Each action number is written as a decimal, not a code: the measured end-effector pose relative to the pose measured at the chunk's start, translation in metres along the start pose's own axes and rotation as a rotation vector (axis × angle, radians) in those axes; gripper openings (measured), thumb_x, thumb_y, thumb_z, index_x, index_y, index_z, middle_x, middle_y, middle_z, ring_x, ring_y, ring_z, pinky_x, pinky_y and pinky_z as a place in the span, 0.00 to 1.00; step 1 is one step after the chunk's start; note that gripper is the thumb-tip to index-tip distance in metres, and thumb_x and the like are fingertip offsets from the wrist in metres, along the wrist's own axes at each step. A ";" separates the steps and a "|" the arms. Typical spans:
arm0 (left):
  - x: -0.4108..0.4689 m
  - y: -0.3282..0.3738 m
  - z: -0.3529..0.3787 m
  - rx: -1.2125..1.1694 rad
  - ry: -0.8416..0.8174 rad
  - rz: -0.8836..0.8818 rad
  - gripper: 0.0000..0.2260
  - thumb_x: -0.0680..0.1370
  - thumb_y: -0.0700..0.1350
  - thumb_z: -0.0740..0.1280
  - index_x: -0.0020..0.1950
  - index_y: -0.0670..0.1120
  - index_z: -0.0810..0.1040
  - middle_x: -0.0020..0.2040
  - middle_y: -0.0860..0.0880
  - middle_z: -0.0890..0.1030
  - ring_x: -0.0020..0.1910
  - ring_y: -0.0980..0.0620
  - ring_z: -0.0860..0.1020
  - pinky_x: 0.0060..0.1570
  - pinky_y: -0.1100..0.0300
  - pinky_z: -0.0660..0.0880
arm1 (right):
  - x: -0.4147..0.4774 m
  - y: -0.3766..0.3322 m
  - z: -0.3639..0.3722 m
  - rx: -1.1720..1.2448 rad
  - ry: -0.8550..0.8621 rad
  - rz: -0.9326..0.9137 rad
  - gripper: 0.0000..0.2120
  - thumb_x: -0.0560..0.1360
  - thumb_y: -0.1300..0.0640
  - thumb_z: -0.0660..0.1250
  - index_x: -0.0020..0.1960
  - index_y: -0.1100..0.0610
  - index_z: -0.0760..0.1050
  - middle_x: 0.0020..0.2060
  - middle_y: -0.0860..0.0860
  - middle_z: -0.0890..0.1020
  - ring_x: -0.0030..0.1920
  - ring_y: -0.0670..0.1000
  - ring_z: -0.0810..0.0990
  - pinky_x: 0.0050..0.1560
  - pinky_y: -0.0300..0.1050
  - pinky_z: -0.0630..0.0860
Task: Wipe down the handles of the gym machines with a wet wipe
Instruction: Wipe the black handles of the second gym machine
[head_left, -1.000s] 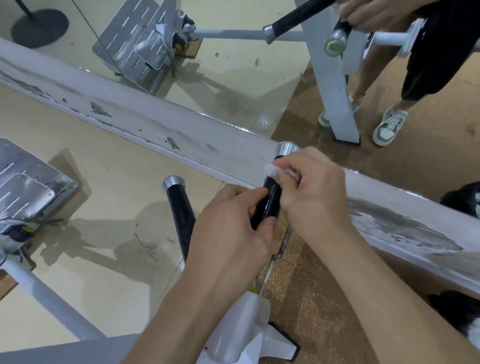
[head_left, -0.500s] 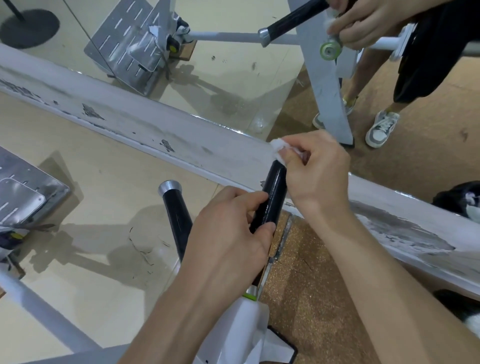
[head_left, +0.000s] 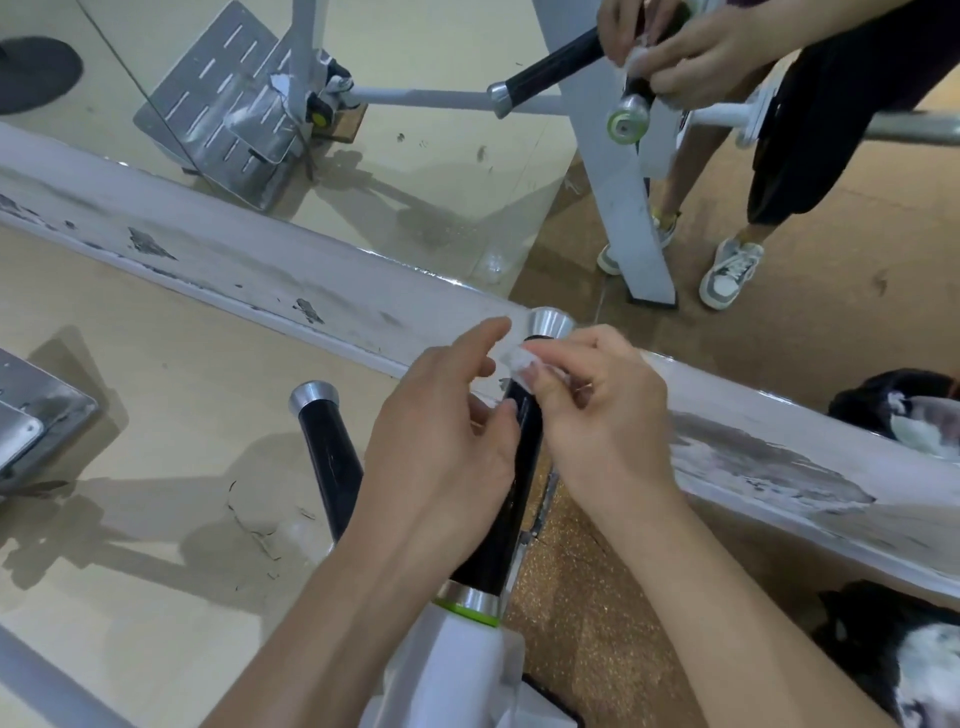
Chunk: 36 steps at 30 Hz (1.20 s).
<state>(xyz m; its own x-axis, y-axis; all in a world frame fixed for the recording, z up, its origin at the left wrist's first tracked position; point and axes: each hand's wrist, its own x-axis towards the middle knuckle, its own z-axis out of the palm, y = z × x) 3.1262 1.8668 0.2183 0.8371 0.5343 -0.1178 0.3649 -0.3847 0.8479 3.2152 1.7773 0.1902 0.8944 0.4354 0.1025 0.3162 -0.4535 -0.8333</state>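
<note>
A black machine handle (head_left: 519, 499) with a silver end cap (head_left: 550, 323) rises from a white frame (head_left: 457, 670) at the centre. My right hand (head_left: 608, 426) pinches a small white wet wipe (head_left: 517, 358) against the handle just below the cap. My left hand (head_left: 441, 452) lies against the handle's left side with loosened fingers, and its index finger stretches toward the wipe. A second black handle (head_left: 327, 447) stands free to the left.
A worn white ledge (head_left: 260, 270) runs diagonally under a wall mirror that reflects the machine, my hands and my legs (head_left: 727, 156). A metal foot plate (head_left: 31, 421) sits at the left edge. Dark bags (head_left: 893, 405) lie at the right.
My left hand has let go of its grip and slid up the handle, its index finger now extended. My right hand has come down from the cap, which now shows.
</note>
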 end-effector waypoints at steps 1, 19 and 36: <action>0.001 0.000 0.001 -0.010 0.002 0.016 0.22 0.76 0.44 0.65 0.66 0.63 0.69 0.54 0.59 0.75 0.44 0.64 0.75 0.48 0.57 0.77 | 0.002 0.002 0.003 -0.002 0.039 -0.004 0.07 0.74 0.58 0.70 0.51 0.52 0.83 0.42 0.45 0.77 0.41 0.38 0.75 0.41 0.27 0.68; 0.046 0.003 0.015 0.229 0.110 0.059 0.06 0.73 0.51 0.70 0.48 0.53 0.83 0.42 0.55 0.82 0.42 0.57 0.79 0.42 0.66 0.71 | -0.013 -0.006 -0.018 0.275 0.071 0.380 0.12 0.75 0.61 0.68 0.48 0.44 0.81 0.47 0.48 0.83 0.46 0.43 0.81 0.51 0.42 0.79; 0.061 -0.013 0.014 -0.069 0.101 -0.043 0.02 0.73 0.50 0.72 0.41 0.54 0.82 0.33 0.57 0.83 0.33 0.63 0.80 0.43 0.63 0.77 | -0.024 -0.003 -0.014 0.027 -0.105 0.137 0.23 0.77 0.63 0.61 0.68 0.44 0.68 0.62 0.37 0.66 0.58 0.30 0.68 0.54 0.26 0.69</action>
<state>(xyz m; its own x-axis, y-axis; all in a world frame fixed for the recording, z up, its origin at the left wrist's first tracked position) 3.1788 1.8936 0.1930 0.7747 0.6236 -0.1047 0.3673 -0.3090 0.8773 3.1973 1.7578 0.1979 0.8902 0.4502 -0.0695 0.1833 -0.4937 -0.8501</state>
